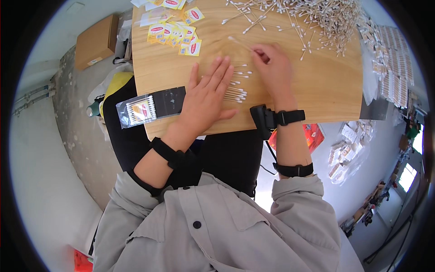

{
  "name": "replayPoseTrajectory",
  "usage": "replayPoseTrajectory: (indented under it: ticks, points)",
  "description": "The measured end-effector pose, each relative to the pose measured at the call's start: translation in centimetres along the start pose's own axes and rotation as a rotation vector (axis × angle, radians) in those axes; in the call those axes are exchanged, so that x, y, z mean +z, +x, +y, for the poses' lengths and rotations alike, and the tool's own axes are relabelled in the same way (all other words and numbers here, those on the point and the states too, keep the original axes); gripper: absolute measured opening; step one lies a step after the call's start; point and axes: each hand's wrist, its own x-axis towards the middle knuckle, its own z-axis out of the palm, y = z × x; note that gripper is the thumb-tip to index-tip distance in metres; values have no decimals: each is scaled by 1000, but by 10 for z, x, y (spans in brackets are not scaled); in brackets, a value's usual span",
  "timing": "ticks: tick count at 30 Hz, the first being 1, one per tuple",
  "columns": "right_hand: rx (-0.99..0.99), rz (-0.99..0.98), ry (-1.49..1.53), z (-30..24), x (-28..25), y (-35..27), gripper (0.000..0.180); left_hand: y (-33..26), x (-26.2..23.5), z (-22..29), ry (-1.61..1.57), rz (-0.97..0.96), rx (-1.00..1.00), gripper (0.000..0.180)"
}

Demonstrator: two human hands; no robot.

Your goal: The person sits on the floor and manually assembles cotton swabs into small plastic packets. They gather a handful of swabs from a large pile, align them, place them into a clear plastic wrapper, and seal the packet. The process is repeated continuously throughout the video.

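The right fingers (266, 48) are seemingly pinched on a blurred swab (238, 42); the left fingers (221, 75), slightly spread, are laid flat over loose swabs (237, 94) on the counter (317, 90). Their alignment could be lost if the left fingers were slid sideways.

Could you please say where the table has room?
The table is bare right of the right hand, below the swab heap, and between that heap and the yellow cards. Crowded: the heap, cards, and swabs beside the left hand.
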Motion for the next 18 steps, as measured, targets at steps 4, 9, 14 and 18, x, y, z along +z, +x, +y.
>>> replayPoseTrajectory:
  ticks: [4,9,14,18]
  points:
    - [-102,-257,72,-9,-1,0,15,-13,-7,0,-43,75,-98,115]
    - [61,-195,277,-11,-9,-6,15,-8,-14,3,-46,67,-152,123]
    - [34,4,94,9,-11,0,14,-7,-6,-3,-66,129,-207,126]
    - [-54,-119,144,-7,-3,-7,16,-10,-8,6,-36,54,-207,125]
